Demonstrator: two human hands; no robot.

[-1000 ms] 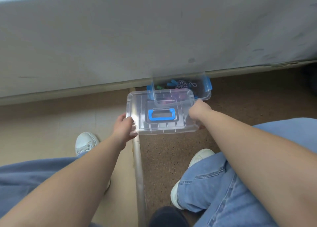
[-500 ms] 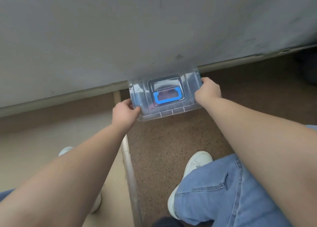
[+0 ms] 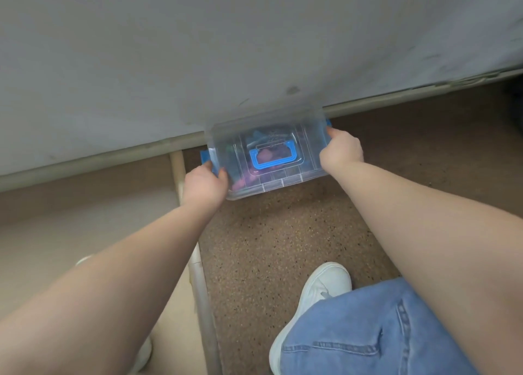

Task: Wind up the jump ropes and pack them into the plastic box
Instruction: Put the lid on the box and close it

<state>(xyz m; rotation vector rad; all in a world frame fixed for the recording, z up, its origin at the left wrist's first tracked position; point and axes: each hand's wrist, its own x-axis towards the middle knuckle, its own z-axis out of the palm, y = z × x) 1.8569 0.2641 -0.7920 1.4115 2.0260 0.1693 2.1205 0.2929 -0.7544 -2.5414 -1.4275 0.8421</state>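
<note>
A clear plastic box (image 3: 285,186) stands on the speckled brown floor against the base of a grey wall. Its clear lid (image 3: 226,145) with a blue handle (image 3: 274,155) lies on top of it. Coloured jump ropes (image 3: 264,157) show dimly through the plastic, pink and dark shapes. My left hand (image 3: 205,183) grips the lid's left end beside a blue latch (image 3: 204,156). My right hand (image 3: 341,150) grips the right end, where another blue latch (image 3: 328,122) peeks out.
A grey wall (image 3: 226,49) rises right behind the box, with a pale skirting strip (image 3: 99,159). A metal floor strip (image 3: 198,275) divides beige flooring on the left from brown on the right. My white shoe (image 3: 325,287) and jeans leg are at the lower right.
The lid was held in the air in front of the open box. Both hands have carried it forward and set it down over the box, covering the ropes.
</note>
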